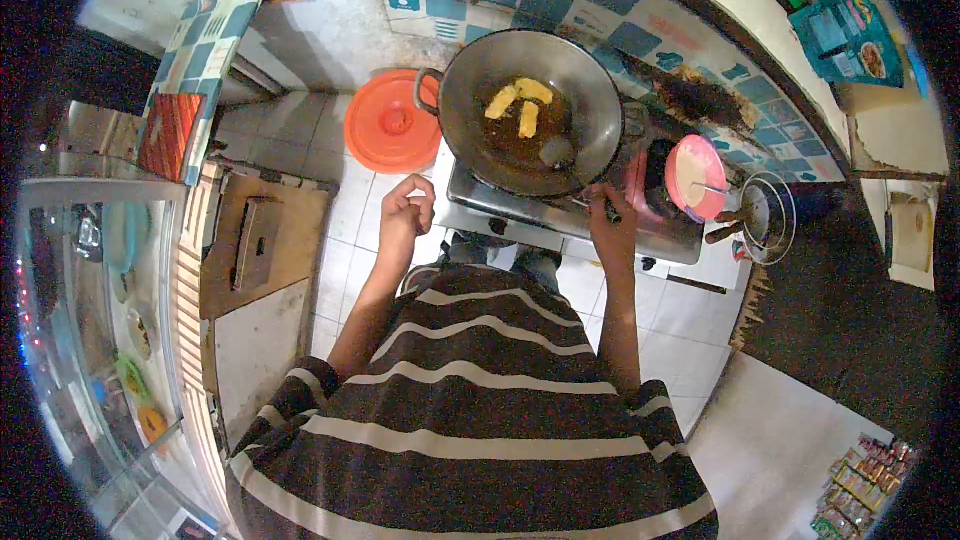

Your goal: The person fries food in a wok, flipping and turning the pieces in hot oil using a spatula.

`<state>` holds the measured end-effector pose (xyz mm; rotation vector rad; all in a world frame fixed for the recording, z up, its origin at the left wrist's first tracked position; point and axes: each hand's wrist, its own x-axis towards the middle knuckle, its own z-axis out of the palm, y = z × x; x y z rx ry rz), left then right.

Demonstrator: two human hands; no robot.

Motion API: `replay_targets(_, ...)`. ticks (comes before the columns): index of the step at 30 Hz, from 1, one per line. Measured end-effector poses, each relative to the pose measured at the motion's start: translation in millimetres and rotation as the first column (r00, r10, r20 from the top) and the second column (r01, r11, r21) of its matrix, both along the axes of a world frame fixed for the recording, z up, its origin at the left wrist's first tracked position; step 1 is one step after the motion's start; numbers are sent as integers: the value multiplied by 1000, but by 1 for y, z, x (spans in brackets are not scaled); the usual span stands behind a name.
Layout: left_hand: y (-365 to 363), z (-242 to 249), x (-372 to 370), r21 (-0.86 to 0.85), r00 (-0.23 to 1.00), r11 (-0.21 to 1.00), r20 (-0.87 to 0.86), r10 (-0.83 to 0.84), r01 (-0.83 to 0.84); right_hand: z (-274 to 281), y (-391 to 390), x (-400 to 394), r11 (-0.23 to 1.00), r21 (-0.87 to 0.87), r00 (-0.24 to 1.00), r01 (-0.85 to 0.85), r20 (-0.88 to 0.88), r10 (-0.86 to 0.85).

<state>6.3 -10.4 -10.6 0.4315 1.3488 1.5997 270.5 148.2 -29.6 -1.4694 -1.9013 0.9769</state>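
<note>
A large metal wok [465, 90] sits on the stove [480, 192]. Three yellow fried pieces [528, 120] lie in the dark oil inside it. The rounded head of a spatula [557, 151] rests in the oil at the lower right. My right hand [612, 218] is closed at the wok's near right rim, around what looks like the spatula's handle, which is mostly hidden. To the left of the stove, my left hand [405, 220] hovers with its fingers curled in. Nothing shows between them, and they are apart from the wok.
An orange lid [375, 140] is left of the wok. A pink bowl [690, 175] of pale batter, with a spoon in it, stands at the stove's right. Beyond it is a wire strainer [775, 220]. A glass display case [100, 340] lines the left side.
</note>
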Motion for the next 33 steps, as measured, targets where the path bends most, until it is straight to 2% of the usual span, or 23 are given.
replay_targets(1,1,0,0,1,1000,1000,-1,-4,4,-1,2,0,999,-40,1000,21,-4,-21)
replay_targets(4,4,-1,1,-5,1000,1000,27,0,0,7,2,-4,998,52,999,-30,21,29)
replay_targets(7,6,-1,3,9,999,999,36,-38,38,25,-7,-14,976,218,999,-29,-31,37)
replay_targets(10,11,-5,1,8,998,998,3,-69,69,10,-2,-4,996,-56,990,-66,-127,58)
replay_targets(13,20,0,0,-30,998,998,12,-59,59,8,4,-1,949,-302,974,-91,-226,22)
replay_targets(15,26,5,1,-21,999,998,5,-54,54,3,7,-1,930,-367,968,-30,-243,-64)
replay_targets(20,39,8,0,-37,998,997,-19,-63,62,18,9,-8,911,-401,920,-98,-385,-71)
replay_targets(23,40,9,-2,2,993,995,-60,-100,100,35,7,-11,927,-373,979,-42,-200,-36)
replay_targets(25,43,13,-3,13,996,996,-23,-89,90,19,11,-5,985,-164,993,-52,-111,34)
replay_targets(27,43,10,-7,17,996,996,11,-84,84,15,13,-2,997,-25,996,-77,-47,76)
replay_targets(33,52,8,-20,31,997,996,-8,-83,83,44,32,-12,976,198,995,-87,72,74)
